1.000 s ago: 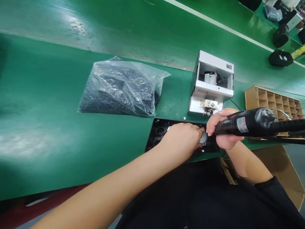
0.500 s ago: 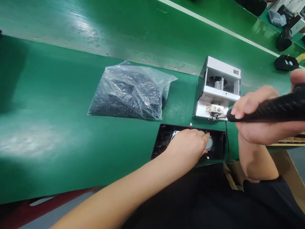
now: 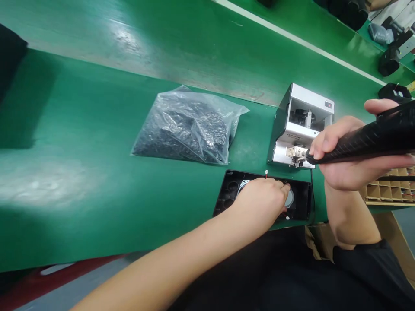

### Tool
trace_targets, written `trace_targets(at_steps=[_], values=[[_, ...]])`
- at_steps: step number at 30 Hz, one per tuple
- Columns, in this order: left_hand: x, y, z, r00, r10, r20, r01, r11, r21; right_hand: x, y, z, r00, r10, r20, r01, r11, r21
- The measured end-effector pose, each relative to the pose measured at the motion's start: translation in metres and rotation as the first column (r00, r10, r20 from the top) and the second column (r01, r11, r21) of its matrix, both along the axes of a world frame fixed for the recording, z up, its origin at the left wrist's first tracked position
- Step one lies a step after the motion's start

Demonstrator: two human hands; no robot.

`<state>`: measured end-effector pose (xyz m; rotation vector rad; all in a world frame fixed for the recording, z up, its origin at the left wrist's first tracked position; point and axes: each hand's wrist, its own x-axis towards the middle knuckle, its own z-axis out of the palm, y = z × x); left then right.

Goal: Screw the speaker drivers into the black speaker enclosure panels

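Screwdriver [image 3: 372, 140] in right hand [image 3: 345, 170], fingers closed around handle; tip points left, at metal front of silver machine [image 3: 300, 134]. Black case [image 3: 303, 201] lies on bench, nearer to body than machine, long axis left to right. Left hand [image 3: 262, 198] is nearer: laid over case, palm down, fingers bent at round speaker [image 3: 289, 198]; whether gripping it, cannot tell. Right wrist raised, screwdriver nearly level.

driver [image 3: 363, 141]: ribbed plastic | shell [image 3: 301, 204]: plastic | machine [image 3: 301, 132]: smooth metal | bag [image 3: 191, 127]: glossy film
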<state>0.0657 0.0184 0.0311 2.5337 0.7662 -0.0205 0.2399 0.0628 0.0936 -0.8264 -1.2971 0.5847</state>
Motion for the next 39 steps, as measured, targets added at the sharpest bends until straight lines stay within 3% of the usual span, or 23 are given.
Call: trace_targets(at_steps=[2,3,8,15,20,28,32,36,39], values=[[0.0,0.0,-0.001,1.0,0.001,0.014,-0.001,1.0,0.009,-0.005,-0.001,0.0,0.997,-0.012,-0.07,0.021,0.99,0.139],[-0.001,0.0,-0.002,1.0,0.002,0.02,-0.002,1.0,0.012,-0.007,-0.003,0.001,0.996,-0.016,-0.093,0.03,0.988,0.149],[-0.001,-0.001,-0.003,1.0,0.004,0.029,-0.005,1.0,0.027,-0.01,-0.016,0.009,0.998,-0.024,-0.054,0.024,1.0,-0.009],[-0.001,0.0,-0.003,0.999,0.005,0.033,-0.006,0.999,0.035,-0.005,-0.01,0.001,1.0,-0.019,-0.003,0.019,0.993,0.115],[0.0,-0.001,-0.004,0.999,-0.001,0.039,0.0,0.999,0.032,-0.009,-0.002,-0.012,0.999,-0.022,-0.026,0.024,0.997,0.074],[0.0,0.0,-0.002,1.0,-0.011,0.015,0.011,1.0,0.027,-0.01,0.0,-0.01,0.993,-0.014,-0.119,0.008,0.999,-0.053],[0.0,0.002,0.003,1.0,-0.021,-0.005,0.021,1.0,0.015,-0.008,-0.027,0.004,0.979,0.03,-0.2,-0.045,0.997,-0.07],[0.002,0.004,0.008,0.997,-0.026,-0.078,0.023,0.999,-0.036,0.0,-0.076,0.021,0.983,-0.046,-0.177,0.011,0.981,-0.195],[0.002,0.004,0.009,0.994,-0.022,-0.111,0.016,0.999,-0.051,0.008,-0.102,0.016,0.988,-0.066,-0.141,0.03,0.969,-0.245]])
